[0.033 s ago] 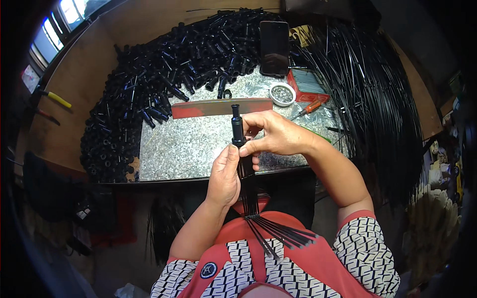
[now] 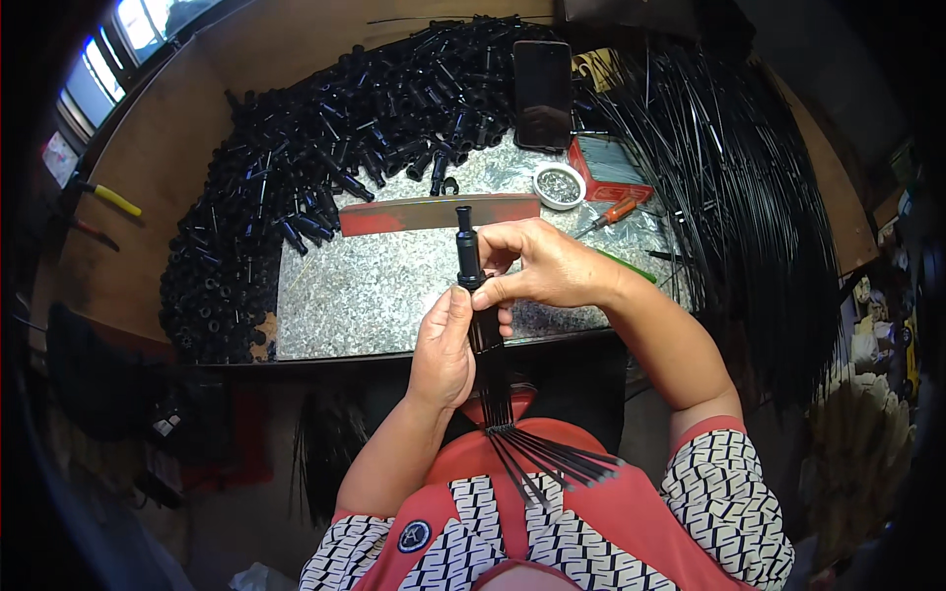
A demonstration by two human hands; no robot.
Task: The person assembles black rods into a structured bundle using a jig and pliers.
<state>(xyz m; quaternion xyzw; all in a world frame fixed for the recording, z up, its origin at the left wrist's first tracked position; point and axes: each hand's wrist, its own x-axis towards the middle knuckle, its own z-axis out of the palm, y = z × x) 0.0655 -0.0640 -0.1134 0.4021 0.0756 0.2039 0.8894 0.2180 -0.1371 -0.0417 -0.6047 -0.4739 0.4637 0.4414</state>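
Note:
Upright in front of me stands a black plastic sleeve, stepped and narrower at its top, like an umbrella runner. A bundle of thin black ribs hangs from its lower end and fans out over my lap. My left hand is closed on the joint between sleeve and ribs, its thumb pressed up against the sleeve's base. From the right, my right hand pinches the same joint, with its thumb tip close to the left thumb. The fingers behind the piece are partly hidden.
Many black sleeves are heaped at the back and left. Black ribs cover the right side. A red-grey strip, a white dish of small metal parts, a phone, a red box and an orange-handled screwdriver lie between.
The sleeve and the ends of the ribs have shifted very slightly to the left. Both hands keep the same hold.

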